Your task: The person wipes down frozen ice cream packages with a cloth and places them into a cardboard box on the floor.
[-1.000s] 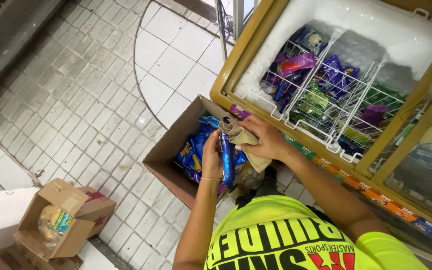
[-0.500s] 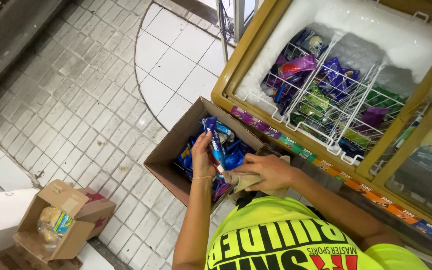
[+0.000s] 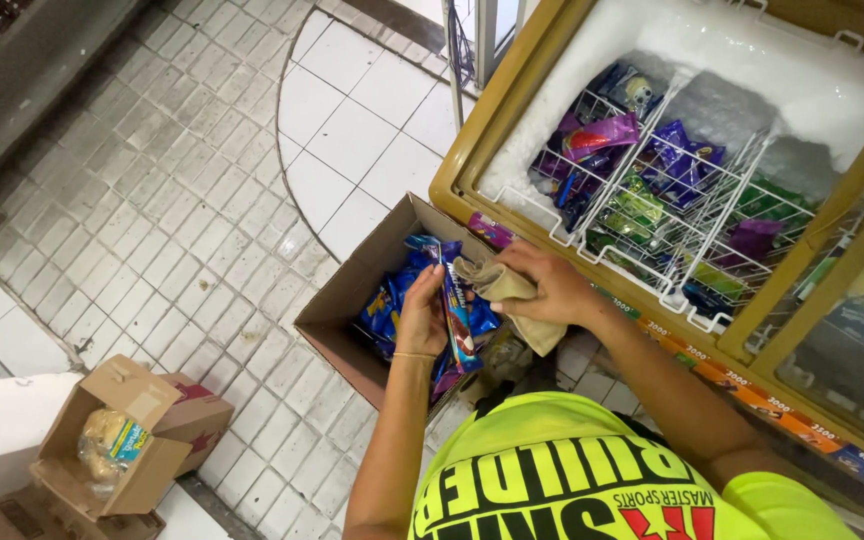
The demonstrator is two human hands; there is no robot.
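The floor (image 3: 152, 200) is laid with small pale grey tiles, with a curved patch of larger white tiles (image 3: 362, 130) running toward the freezer. An open chest freezer (image 3: 512, 130) with a yellow-brown rim stands at the right, its inner walls thick with frost and its white wire baskets (image 3: 652, 200) full of purple, green and blue wrapped ices. Just beside the freezer's front, an open brown cardboard box (image 3: 352, 300) sits on the floor, packed with blue wrappers. Over this box, the left hand (image 3: 422, 315) is closed around a long blue-and-red wrapped ice bar (image 3: 457, 310), held upright. The right hand (image 3: 547, 290) grips a crumpled tan cloth (image 3: 507, 290), which touches the top of the bar. At the lower left, well apart from the hands, a smaller open carton (image 3: 122, 440) holds a clear bag of yellowish goods. The person wears a bright yellow-green shirt (image 3: 552, 470).
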